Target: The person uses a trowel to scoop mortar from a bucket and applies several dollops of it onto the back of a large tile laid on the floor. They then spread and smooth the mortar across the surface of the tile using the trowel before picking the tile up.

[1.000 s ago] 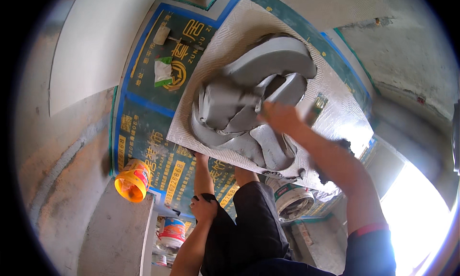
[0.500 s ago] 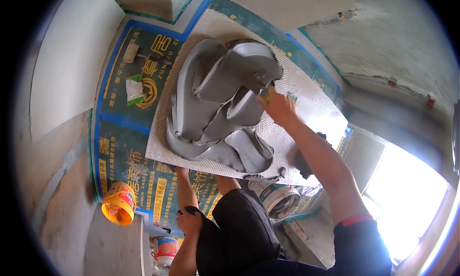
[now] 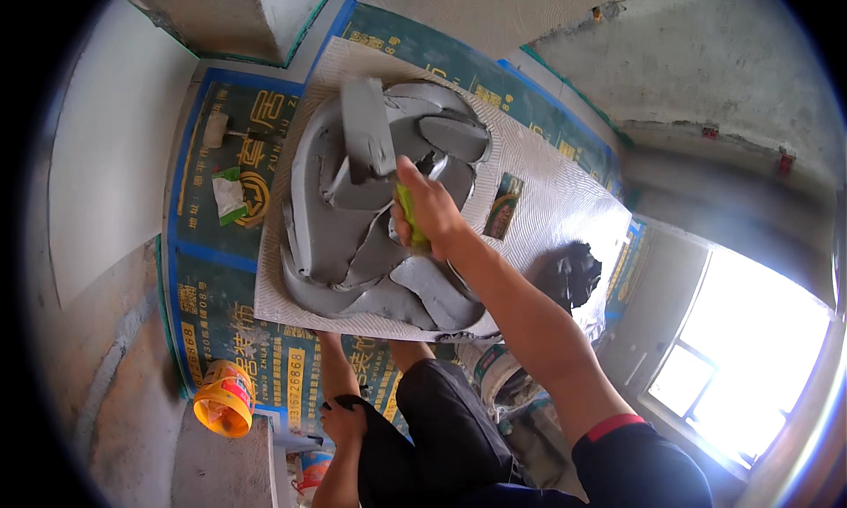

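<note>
Right hand point(image 3: 428, 210): fingers clamped on trowel point(image 3: 369, 133). Below them, mortar point(image 3: 428, 287) runs to slab point(image 3: 569, 195) edge; bare room to their right. Left hand point(image 3: 344, 422) on knee point(image 3: 374, 428), finger spread unclear.

The grey mortar point(image 3: 331, 230) looks wet and smooth with a soft sheen, the trowel point(image 3: 364, 137) has a mortar-smeared flat blade and a yellow-green plastic-looking grip, the pale slab point(image 3: 551, 208) is finely ridged and glossy, and the bucket point(image 3: 227, 413) is shiny yellow plastic.
</note>
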Demonstrator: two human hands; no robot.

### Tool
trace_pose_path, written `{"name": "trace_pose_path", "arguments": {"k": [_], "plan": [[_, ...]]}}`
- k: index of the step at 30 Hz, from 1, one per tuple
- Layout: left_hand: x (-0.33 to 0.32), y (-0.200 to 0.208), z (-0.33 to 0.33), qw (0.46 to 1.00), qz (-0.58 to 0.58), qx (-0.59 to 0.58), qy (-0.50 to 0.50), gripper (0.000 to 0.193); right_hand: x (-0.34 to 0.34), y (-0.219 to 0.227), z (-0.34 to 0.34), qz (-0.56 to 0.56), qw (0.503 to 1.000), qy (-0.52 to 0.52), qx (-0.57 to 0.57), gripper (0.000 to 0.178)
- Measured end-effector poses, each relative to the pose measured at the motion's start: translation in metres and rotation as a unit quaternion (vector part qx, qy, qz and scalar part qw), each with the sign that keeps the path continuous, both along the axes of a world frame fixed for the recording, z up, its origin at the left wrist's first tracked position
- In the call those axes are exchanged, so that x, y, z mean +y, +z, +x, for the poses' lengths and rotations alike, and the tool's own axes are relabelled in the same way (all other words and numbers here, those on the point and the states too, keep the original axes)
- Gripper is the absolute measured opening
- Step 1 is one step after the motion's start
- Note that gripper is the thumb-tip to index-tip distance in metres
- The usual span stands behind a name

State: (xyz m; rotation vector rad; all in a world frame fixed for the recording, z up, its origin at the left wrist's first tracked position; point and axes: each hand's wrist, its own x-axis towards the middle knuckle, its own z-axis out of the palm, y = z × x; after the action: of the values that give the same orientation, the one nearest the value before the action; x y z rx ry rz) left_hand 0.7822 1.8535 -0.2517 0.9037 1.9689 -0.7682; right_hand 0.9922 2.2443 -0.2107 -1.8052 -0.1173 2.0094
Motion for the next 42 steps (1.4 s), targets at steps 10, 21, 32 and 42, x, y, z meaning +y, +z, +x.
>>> {"name": "trace_pose_path", "arguments": {"k": [10, 21, 32, 42], "plan": [[0.003, 0.001, 0.011, 0.999, -0.029, 0.028, -0.001, 0.064, 0.074, -0.067, 0.112, 0.149, 0.721, 0.402, -0.544, 0.062], [-0.004, -0.003, 0.024, 0.999, 0.004, 0.036, -0.001, 0.067, 0.028, -0.041, 0.227, 0.121, 0.709, 0.386, -0.577, 0.053], [0.015, -0.003, 0.022, 0.999, 0.0, 0.04, -0.021, 0.06, 0.125, -0.045, 0.028, 0.193, 0.922, 0.302, -0.145, 0.037], [0.0, 0.002, 0.017, 0.999, 0.003, 0.033, -0.001, 0.057, 0.1, -0.066, 0.086, 0.187, 0.89, 0.241, -0.339, 0.043]]}}
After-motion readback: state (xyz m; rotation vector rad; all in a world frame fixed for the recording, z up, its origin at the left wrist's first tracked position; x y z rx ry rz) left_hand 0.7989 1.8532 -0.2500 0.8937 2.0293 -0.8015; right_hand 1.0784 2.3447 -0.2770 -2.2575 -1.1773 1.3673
